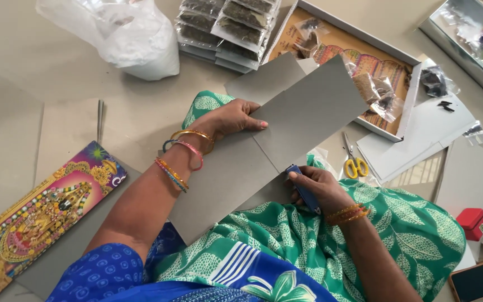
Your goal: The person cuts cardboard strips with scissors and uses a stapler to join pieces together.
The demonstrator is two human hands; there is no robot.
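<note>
1. The grey cardboard sheet (286, 140) lay across the person's lap, over the green patterned cloth (364, 229), its far end reaching toward the open box (364, 61) on the floor.
2. The left hand (230, 118) pressed flat on the sheet, fingers (255, 124) spread and gripping nothing; a firmer, wider press would have kept the board from sliding.
3. The right hand (317, 187) was closed around a blue cutter (303, 187), its tip at the sheet's lower edge beside a scored line.
4. Cutting well seemed to call for a steady pull along that line, away from the left fingers and the lap.
5. Yellow scissors (355, 162) lay near.
</note>
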